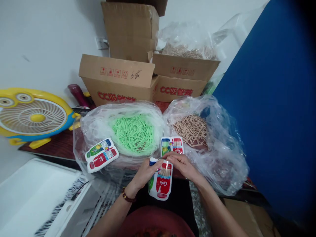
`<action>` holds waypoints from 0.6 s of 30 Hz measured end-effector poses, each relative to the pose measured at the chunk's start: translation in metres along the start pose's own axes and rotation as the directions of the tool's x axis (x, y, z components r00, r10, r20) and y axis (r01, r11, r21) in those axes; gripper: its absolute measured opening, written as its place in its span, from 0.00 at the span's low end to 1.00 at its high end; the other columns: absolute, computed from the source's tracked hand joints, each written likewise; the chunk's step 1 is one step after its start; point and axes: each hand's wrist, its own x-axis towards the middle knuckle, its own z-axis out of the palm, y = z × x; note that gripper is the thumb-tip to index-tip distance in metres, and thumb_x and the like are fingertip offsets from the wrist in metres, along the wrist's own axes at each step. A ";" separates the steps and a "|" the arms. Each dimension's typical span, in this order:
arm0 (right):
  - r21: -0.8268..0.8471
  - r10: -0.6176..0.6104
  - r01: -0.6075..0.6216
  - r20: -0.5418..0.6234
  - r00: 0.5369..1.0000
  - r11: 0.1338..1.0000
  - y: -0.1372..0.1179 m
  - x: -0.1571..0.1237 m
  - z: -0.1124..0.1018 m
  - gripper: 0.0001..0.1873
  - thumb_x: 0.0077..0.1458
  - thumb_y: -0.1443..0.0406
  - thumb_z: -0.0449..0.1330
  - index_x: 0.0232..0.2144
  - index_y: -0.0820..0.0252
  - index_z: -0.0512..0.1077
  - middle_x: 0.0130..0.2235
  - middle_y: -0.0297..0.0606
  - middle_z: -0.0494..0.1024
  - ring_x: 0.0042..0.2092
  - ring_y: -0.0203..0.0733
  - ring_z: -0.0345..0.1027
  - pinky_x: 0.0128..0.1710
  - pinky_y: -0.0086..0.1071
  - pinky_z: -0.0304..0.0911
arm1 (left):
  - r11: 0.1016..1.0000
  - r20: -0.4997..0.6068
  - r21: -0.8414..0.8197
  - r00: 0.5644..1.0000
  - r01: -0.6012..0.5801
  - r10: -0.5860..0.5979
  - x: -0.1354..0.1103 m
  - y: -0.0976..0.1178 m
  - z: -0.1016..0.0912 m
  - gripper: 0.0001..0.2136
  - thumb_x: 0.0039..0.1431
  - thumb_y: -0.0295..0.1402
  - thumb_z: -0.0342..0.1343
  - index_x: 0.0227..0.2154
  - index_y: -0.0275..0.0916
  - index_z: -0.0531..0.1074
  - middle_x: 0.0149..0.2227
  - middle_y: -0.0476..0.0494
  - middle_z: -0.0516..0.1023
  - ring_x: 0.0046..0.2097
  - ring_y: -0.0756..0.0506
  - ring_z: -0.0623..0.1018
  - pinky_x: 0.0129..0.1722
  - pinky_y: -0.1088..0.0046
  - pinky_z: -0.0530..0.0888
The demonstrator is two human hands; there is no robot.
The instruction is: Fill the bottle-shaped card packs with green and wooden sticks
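Note:
My left hand (145, 173) and my right hand (182, 165) meet at the top of a bottle-shaped packet (161, 186) printed with a red cola bottle, both pinching it. Thin tan sticks show inside the packet's upper part. A second such packet (172, 145) lies just beyond my right hand. A third packet (101, 154) rests to the left on the plastic. Behind them sit a clear bag of green sticks (134, 132) and a clear bag of tan sticks (191, 129).
Cardboard boxes (118, 79) stand at the back, one holding another bag of tan sticks (185, 49). A yellow cartoon fan (33, 116) stands at the left. A blue panel (271, 115) walls the right. A white surface (32, 194) lies lower left.

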 end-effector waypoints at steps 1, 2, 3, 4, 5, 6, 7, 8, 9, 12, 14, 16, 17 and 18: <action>0.008 0.009 -0.010 0.045 0.999 1.000 0.001 0.000 0.000 0.15 0.59 0.55 0.54 0.36 0.54 0.78 0.40 0.37 0.78 0.42 0.41 0.71 0.44 0.35 0.64 | 1.000 0.000 0.014 1.000 -0.007 0.007 0.000 0.001 0.000 0.17 0.57 0.45 0.56 0.23 0.35 0.72 0.23 0.49 0.71 0.26 0.50 0.66 0.27 0.75 0.62; 0.018 0.019 -0.021 0.092 0.996 1.000 0.002 -0.001 0.001 0.15 0.59 0.55 0.54 0.37 0.54 0.78 0.41 0.37 0.78 0.42 0.41 0.71 0.44 0.35 0.65 | 1.000 0.002 0.029 1.000 -0.012 0.012 -0.001 0.001 0.001 0.17 0.57 0.45 0.55 0.23 0.35 0.71 0.23 0.49 0.71 0.26 0.50 0.66 0.27 0.75 0.62; 0.029 0.028 -0.032 0.136 0.990 0.999 0.004 0.000 0.001 0.15 0.59 0.55 0.54 0.37 0.54 0.78 0.41 0.37 0.78 0.42 0.41 0.71 0.44 0.35 0.65 | 0.999 0.004 0.044 1.000 -0.015 0.015 -0.001 0.002 0.002 0.17 0.57 0.45 0.55 0.23 0.35 0.71 0.22 0.50 0.70 0.26 0.50 0.65 0.27 0.76 0.62; 0.039 0.037 -0.045 0.172 0.984 0.998 0.006 0.000 0.001 0.16 0.60 0.55 0.54 0.38 0.54 0.78 0.41 0.37 0.78 0.42 0.41 0.71 0.44 0.35 0.65 | 0.998 0.004 0.059 1.000 -0.019 0.019 -0.001 0.002 0.002 0.17 0.57 0.45 0.56 0.22 0.35 0.71 0.22 0.50 0.70 0.26 0.50 0.65 0.27 0.76 0.62; 0.047 0.044 -0.054 0.189 0.981 0.997 0.008 0.001 0.001 0.16 0.60 0.54 0.54 0.38 0.54 0.78 0.41 0.37 0.78 0.41 0.41 0.71 0.43 0.35 0.66 | 0.997 0.001 0.070 1.000 -0.021 0.021 -0.001 0.002 0.003 0.17 0.57 0.45 0.56 0.22 0.35 0.70 0.22 0.50 0.70 0.26 0.50 0.65 0.27 0.76 0.61; 0.048 0.047 -0.057 0.182 0.982 0.997 0.010 0.002 0.001 0.17 0.59 0.54 0.54 0.39 0.55 0.78 0.40 0.37 0.79 0.41 0.41 0.71 0.43 0.35 0.66 | 0.997 -0.005 0.075 1.000 -0.020 0.020 -0.001 0.002 0.003 0.17 0.57 0.45 0.55 0.22 0.35 0.70 0.22 0.50 0.69 0.26 0.50 0.65 0.26 0.76 0.61; 0.043 0.046 -0.054 0.152 0.987 0.998 0.011 0.003 0.000 0.17 0.59 0.54 0.54 0.39 0.55 0.78 0.40 0.37 0.79 0.41 0.41 0.71 0.43 0.35 0.66 | 0.997 -0.011 0.078 1.000 -0.018 0.019 -0.001 0.002 0.003 0.17 0.57 0.45 0.55 0.23 0.35 0.70 0.22 0.50 0.69 0.26 0.51 0.65 0.26 0.76 0.61; 0.033 0.042 -0.046 0.118 0.992 0.998 0.012 0.004 0.000 0.17 0.59 0.54 0.54 0.38 0.56 0.78 0.40 0.37 0.79 0.41 0.41 0.71 0.44 0.35 0.65 | 0.997 -0.016 0.079 1.000 -0.015 0.016 -0.001 0.001 0.003 0.17 0.57 0.45 0.54 0.23 0.35 0.70 0.22 0.50 0.69 0.26 0.51 0.64 0.27 0.76 0.61; 0.023 0.037 -0.040 0.099 0.994 0.999 0.012 0.004 -0.001 0.16 0.59 0.54 0.54 0.37 0.56 0.78 0.40 0.37 0.78 0.42 0.41 0.71 0.44 0.35 0.65 | 0.996 -0.018 0.084 1.000 -0.013 0.014 -0.001 -0.001 0.003 0.18 0.58 0.46 0.54 0.23 0.35 0.70 0.22 0.50 0.69 0.26 0.51 0.64 0.27 0.76 0.62; 0.036 0.045 -0.052 0.175 0.984 0.998 0.013 0.000 0.000 0.17 0.59 0.54 0.54 0.34 0.59 0.78 0.40 0.37 0.78 0.40 0.39 0.70 0.42 0.32 0.64 | 0.992 -0.005 0.124 1.000 -0.020 0.020 -0.001 -0.006 0.002 0.18 0.58 0.45 0.53 0.22 0.35 0.69 0.22 0.50 0.68 0.26 0.51 0.64 0.27 0.76 0.62; 0.057 0.070 -0.086 0.236 0.969 0.995 0.017 -0.005 0.002 0.17 0.58 0.54 0.55 0.31 0.61 0.77 0.38 0.37 0.78 0.38 0.38 0.69 0.39 0.30 0.64 | 0.990 -0.003 0.141 1.000 -0.025 0.026 -0.001 -0.009 0.003 0.18 0.59 0.45 0.53 0.23 0.35 0.70 0.22 0.50 0.69 0.26 0.50 0.65 0.28 0.75 0.63; 0.097 0.124 -0.144 0.186 0.975 0.985 0.022 -0.010 0.002 0.15 0.55 0.55 0.59 0.30 0.61 0.76 0.35 0.35 0.77 0.36 0.38 0.69 0.37 0.30 0.64 | 0.989 -0.007 0.149 1.000 -0.023 0.024 0.000 -0.008 0.005 0.17 0.59 0.45 0.52 0.24 0.35 0.71 0.24 0.49 0.70 0.27 0.50 0.67 0.29 0.75 0.65; 0.123 0.154 -0.171 0.134 0.979 0.978 0.025 -0.011 0.001 0.13 0.53 0.56 0.61 0.30 0.60 0.75 0.33 0.34 0.77 0.34 0.37 0.68 0.35 0.30 0.64 | 0.988 -0.012 0.155 0.999 -0.028 0.030 0.002 -0.007 0.006 0.17 0.59 0.45 0.52 0.26 0.35 0.72 0.25 0.49 0.71 0.28 0.49 0.68 0.29 0.75 0.65; 0.144 0.179 -0.188 0.071 0.981 0.972 0.027 -0.011 -0.003 0.12 0.51 0.57 0.63 0.30 0.60 0.74 0.31 0.32 0.76 0.33 0.37 0.68 0.34 0.30 0.63 | 0.986 -0.019 0.163 0.999 -0.043 0.046 0.005 -0.005 0.007 0.16 0.59 0.44 0.53 0.27 0.35 0.72 0.26 0.48 0.73 0.30 0.49 0.70 0.31 0.75 0.66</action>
